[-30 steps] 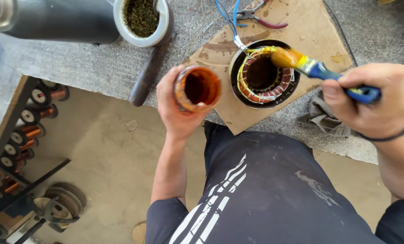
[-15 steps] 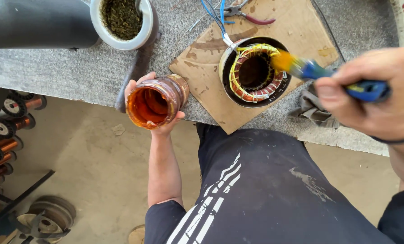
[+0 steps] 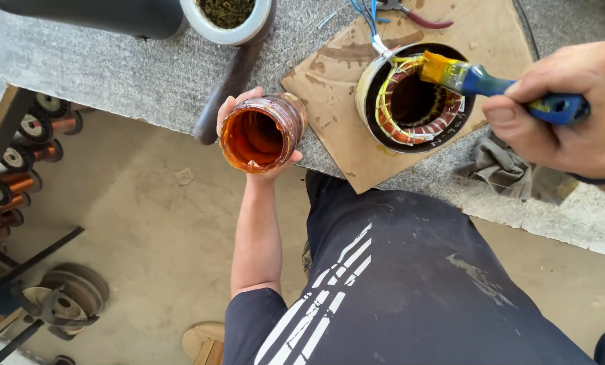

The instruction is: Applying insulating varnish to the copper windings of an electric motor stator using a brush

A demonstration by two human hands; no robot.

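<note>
My left hand (image 3: 248, 128) grips an open jar of orange-brown varnish (image 3: 258, 132), tilted with its mouth toward me at the table's front edge. My right hand (image 3: 566, 111) holds a blue-handled paintbrush (image 3: 492, 84). Its yellow bristles touch the copper windings at the upper rim of a round motor stator (image 3: 414, 98). The stator stands on a stained piece of cardboard (image 3: 329, 74), with blue and white wires (image 3: 370, 17) leading out of its top.
A grey table (image 3: 113, 74) carries a white bowl of dark material (image 3: 228, 17), a dark cylinder (image 3: 86, 13), a dark handle (image 3: 228, 84), red-handled pliers (image 3: 410, 13) and a grey rag (image 3: 498, 162). Copper wire spools (image 3: 18, 162) sit on a rack at the left, above a concrete floor.
The left hand brought the jar down and left from beside the stator to the table edge and tilted it. The brush stayed at the stator's rim.
</note>
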